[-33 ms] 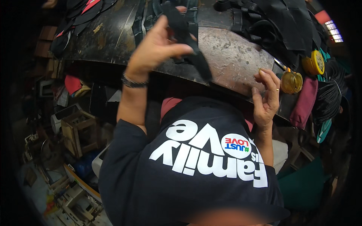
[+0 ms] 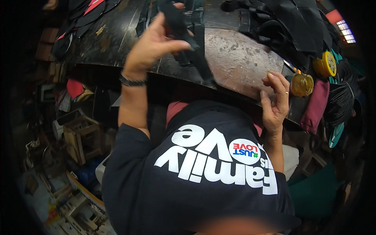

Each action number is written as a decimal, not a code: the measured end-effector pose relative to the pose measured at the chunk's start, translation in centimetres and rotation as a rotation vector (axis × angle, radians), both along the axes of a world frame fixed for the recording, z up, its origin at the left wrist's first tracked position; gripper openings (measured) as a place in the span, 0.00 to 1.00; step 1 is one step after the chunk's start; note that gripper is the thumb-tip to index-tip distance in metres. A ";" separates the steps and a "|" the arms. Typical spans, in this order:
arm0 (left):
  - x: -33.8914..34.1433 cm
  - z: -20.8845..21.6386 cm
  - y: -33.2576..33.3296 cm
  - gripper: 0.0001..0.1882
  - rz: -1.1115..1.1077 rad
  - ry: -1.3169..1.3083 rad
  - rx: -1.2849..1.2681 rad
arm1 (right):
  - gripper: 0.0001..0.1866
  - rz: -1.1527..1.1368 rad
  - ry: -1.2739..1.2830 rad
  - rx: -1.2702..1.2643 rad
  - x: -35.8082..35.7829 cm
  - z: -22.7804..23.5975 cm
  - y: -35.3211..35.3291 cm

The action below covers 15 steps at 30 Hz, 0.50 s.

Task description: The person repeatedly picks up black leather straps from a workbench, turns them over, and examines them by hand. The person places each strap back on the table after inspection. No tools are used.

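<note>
My left hand [image 2: 147,49] is raised over the near edge of the dark worktable [image 2: 107,45]. Its fingers and thumb are closed on a black strap [image 2: 175,17], which slants down to the right toward the table edge. Other black straps [image 2: 199,29] lie on the tabletop behind that hand. My right hand [image 2: 276,102] is at the table's front edge, right of a worn, lighter patch [image 2: 239,58]. Its fingers are bent and apart from the thumb, and nothing shows between them. An amber jar [image 2: 301,85] stands close to its right.
Black sheets and strips [image 2: 301,29] are heaped at the back right, near a yellow tub [image 2: 325,64]. A maroon bundle [image 2: 315,105] and a coil of black cord [image 2: 340,96] are at the right. Black pieces [image 2: 84,19] lie back left. A wooden frame [image 2: 80,135] stands lower left.
My left hand has shifted a little to the left with the strap. The right hand has hardly moved.
</note>
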State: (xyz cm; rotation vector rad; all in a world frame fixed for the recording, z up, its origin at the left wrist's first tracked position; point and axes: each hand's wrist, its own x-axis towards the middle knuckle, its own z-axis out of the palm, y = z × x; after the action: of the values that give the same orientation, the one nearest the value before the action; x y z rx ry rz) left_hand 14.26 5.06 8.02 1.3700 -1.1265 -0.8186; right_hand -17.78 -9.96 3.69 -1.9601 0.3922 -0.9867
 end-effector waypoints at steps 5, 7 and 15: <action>8.8 -2.0 -0.5 0.43 0.447 -0.400 0.411 | 0.27 -0.002 0.079 -0.119 -1.7 0.5 -1.0; 10.0 -2.1 -1.3 0.44 0.696 -1.200 0.525 | 0.15 -0.150 0.065 -0.181 -3.5 1.4 -2.1; -2.0 -3.6 -7.6 0.19 0.250 -0.497 -0.055 | 0.22 -0.562 0.498 -0.565 -8.1 4.2 -9.9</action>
State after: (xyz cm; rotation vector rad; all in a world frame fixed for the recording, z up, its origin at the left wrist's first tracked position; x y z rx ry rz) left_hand 12.24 -2.50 4.39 1.6777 -1.3038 -0.2659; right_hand -25.91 -19.84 7.89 -2.6982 1.0832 -1.0071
